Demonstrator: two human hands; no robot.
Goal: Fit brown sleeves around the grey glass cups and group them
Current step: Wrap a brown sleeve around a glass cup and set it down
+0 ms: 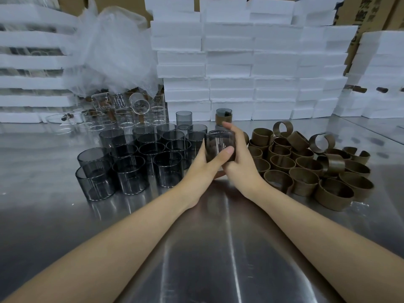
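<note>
Both left hand (203,165) and right hand (239,159) gripped one grey cup (219,143) mid-frame, sleeving step; next move probably needed brown sleeve (216,159) seated fully.

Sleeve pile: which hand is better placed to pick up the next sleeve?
Right. The sleeves lie right of the held cup, beside the right hand. The left hand sits toward the bare cups and would have to cross over. Both hands grip the cup now.

held cup (219,147) base hidden; far glassware (122,110) blurred
</note>
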